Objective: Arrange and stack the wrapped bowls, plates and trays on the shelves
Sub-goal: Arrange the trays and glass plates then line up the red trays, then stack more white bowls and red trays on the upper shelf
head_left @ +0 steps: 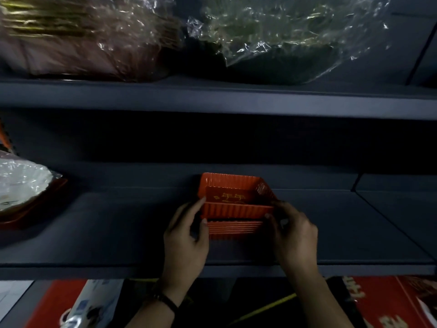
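Two hands work at the middle shelf of a dark shelf unit, and between them sits one stack of red trays, ribbed on the sides, standing near the shelf's front edge at about mid-width. The top tray, with gold characters printed on its floor, sits tilted on the stack; the layers beneath show as thin red edges, too close to count surely. The left hand grips the top tray's near left corner, thumb on the rim and fingers curled against the side. The right hand pinches the near right corner with curled fingers. A dark band circles the left wrist. At the far left of the same shelf lies one white bundle in clear film, resting on a red tray. The upper shelf carries two film-wrapped bundles: a pinkish one on the left and a greenish one on the right, just beside each other. Below the shelf edge show two red cartons and one white bag.
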The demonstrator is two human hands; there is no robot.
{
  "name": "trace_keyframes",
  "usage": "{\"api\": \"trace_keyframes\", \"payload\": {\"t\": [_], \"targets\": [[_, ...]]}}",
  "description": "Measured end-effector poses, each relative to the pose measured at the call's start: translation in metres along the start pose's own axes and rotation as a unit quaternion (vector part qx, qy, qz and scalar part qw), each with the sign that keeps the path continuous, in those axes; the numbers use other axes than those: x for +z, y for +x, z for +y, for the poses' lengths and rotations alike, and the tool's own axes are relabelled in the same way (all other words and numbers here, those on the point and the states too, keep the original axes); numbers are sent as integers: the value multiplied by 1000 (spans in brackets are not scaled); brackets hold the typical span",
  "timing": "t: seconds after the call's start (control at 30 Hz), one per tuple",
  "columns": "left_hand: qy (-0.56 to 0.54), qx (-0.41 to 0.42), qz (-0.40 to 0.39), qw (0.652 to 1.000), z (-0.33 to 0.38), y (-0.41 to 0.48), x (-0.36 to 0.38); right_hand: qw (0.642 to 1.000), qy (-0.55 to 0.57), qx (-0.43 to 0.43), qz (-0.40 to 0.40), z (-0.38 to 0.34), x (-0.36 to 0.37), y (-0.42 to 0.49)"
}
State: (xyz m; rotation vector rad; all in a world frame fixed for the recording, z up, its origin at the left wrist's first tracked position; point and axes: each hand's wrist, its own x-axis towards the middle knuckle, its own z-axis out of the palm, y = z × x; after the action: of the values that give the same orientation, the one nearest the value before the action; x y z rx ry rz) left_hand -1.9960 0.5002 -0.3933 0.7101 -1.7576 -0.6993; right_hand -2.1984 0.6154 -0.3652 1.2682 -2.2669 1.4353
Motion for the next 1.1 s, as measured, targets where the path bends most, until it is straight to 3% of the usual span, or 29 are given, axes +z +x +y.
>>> {"api": "trace_keyframes", "payload": {"t": [0.13,0.2,0.27,0.57,0.7,0.83,0.93,1.1], "targets": [[16,10,-19,1000,-6,4,-4,999,-9,41,9,0,3,0],[30,9,-38,999,-11,6,-7,999,-29,19,-4,-1,2,1],[48,8,-68,997,-17,7,-8,999,-41,4,-31,3,3,1],[49,-3,-107,993,-24,9,-10,982,-33,100,-156,-4,-3,-3],[63,-13,-155,986,-22,4,-28,978,-109,111,-139,-17,0,-10],[141,-43,-192,970,-29,1,-60,976,-189,66,-90,-55,20,-23],[200,-76,-201,956,-47,-3,-103,985,-133,-24,-103,-86,47,-37],[279,-153,-148,936,-56,-4,-193,972,16,-97,-215,-136,98,-72]]}}
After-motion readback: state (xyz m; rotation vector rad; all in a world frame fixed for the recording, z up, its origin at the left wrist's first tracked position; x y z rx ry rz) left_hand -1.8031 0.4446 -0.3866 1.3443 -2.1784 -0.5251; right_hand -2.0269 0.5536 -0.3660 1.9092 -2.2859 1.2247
